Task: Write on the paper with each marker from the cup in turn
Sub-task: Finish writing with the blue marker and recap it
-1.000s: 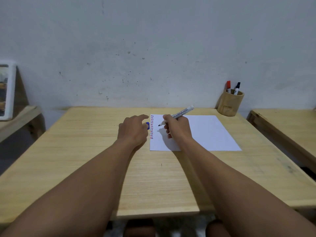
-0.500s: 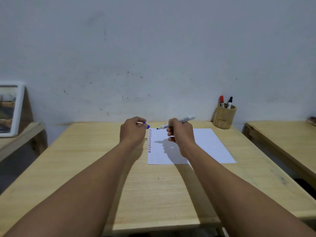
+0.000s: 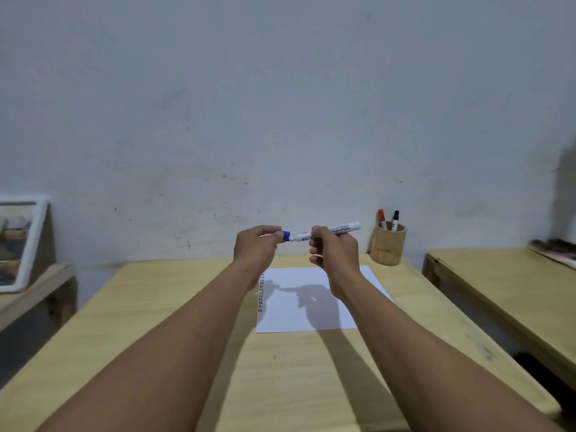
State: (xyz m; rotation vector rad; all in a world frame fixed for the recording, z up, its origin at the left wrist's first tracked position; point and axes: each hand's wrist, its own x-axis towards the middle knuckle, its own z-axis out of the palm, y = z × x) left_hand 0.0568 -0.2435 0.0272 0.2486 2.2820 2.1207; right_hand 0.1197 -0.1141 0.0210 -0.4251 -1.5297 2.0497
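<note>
L hand (image 3: 255,247) pinches blue cap (image 3: 285,235), mostly hidden by fingers; R hand (image 3: 335,254) grips marker (image 3: 330,231), tip at cap, nib not visible. Paper (image 3: 311,300) partly behind arms.

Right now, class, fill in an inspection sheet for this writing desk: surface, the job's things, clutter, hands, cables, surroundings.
Surface: pale wooden table, small dark speck near the middle.
Job's things: white paper lying flat, a column of red and blue marks along its left edge; wooden cup at the back right holding a red-capped marker and a black-capped marker.
Clutter: nothing seen.
Hands: left hand pinches a blue cap; right hand grips a white marker, tip meeting the cap, both raised above the paper.
Cables: nothing seen.
Surroundings: scuffed pale wall; framed picture on a side bench at left; second wooden table at right.
</note>
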